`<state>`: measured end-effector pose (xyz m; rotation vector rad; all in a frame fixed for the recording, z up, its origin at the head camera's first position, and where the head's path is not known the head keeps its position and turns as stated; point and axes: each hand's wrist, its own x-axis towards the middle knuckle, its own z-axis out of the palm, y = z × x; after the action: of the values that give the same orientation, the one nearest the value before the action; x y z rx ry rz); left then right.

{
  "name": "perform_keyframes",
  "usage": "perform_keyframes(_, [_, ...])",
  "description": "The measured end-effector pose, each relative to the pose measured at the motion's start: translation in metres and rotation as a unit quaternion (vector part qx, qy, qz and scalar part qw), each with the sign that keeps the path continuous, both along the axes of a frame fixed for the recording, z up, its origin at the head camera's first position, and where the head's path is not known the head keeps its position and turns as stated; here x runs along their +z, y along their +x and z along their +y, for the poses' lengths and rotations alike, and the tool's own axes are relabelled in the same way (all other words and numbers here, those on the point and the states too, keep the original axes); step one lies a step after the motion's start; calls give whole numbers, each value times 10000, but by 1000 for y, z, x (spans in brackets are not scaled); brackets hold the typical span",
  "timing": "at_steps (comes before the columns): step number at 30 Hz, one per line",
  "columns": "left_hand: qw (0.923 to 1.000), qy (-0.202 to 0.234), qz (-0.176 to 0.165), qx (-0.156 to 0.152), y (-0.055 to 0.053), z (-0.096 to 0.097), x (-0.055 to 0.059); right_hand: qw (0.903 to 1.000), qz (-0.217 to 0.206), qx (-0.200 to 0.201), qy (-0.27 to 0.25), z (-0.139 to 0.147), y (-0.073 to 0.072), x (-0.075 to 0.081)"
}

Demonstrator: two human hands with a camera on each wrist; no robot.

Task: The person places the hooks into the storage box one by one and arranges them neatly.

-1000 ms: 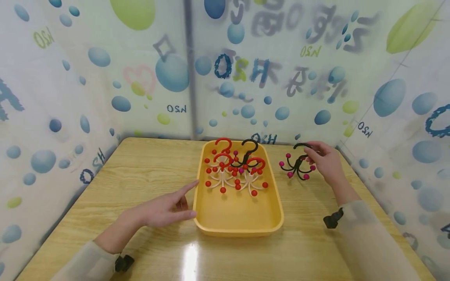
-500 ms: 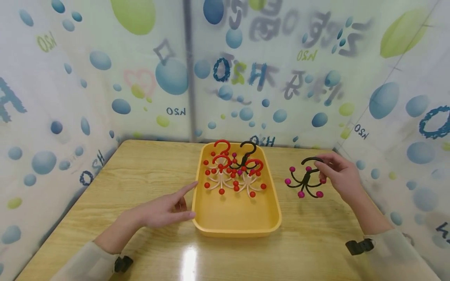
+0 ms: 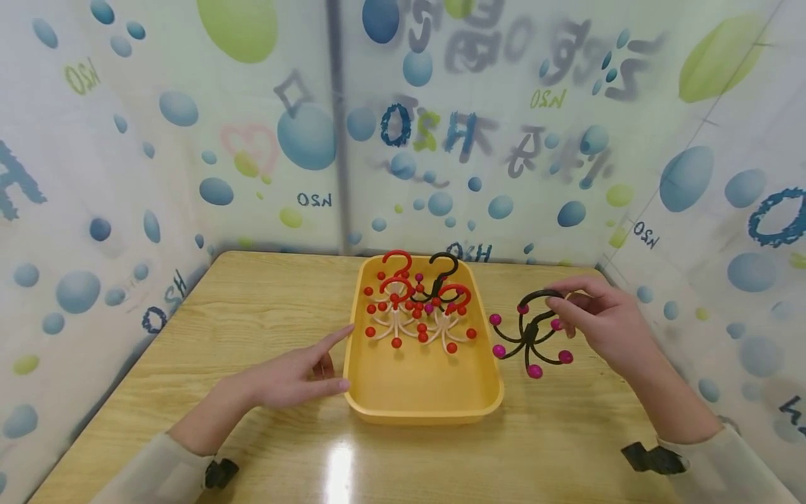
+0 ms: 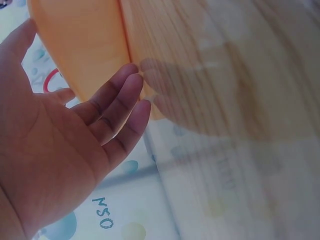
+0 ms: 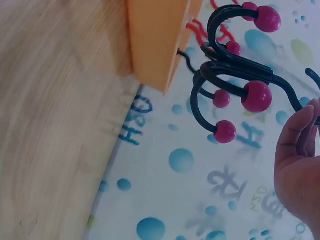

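Observation:
In the head view my right hand pinches the hook of a black multi-arm hanger. Its curved arms end in magenta balls. It hangs just right of the yellow tray, seemingly above the table; the right wrist view shows this hanger off the tabletop. My left hand rests against the tray's left side, index finger and thumb touching the rim, other fingers loosely bent. Inside the tray stand several white hangers with red hooks and red balls, and another black hanger at the back.
Under the tray lies a light wooden table, with a light glare near its front. Patterned curtain walls stand at its back and both sides. The hangers fill the tray's back half; bare floor shows in its front half.
My right hand has lifted the black hanger from the table's back right, brought it toward me, then moved it left toward the tray. The left hand stays at the tray.

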<state>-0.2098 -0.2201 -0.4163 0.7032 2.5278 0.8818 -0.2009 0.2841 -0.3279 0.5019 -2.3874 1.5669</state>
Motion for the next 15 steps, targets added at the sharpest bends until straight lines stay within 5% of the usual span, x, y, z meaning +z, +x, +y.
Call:
perform_keyframes(9, [10000,23,31,-4,0,0,0,9977,-238,144,619,-40,4,8])
perform_keyframes(15, [10000,20,-35,20,0,0,0,9932,-906,343,645,-70,-1,4])
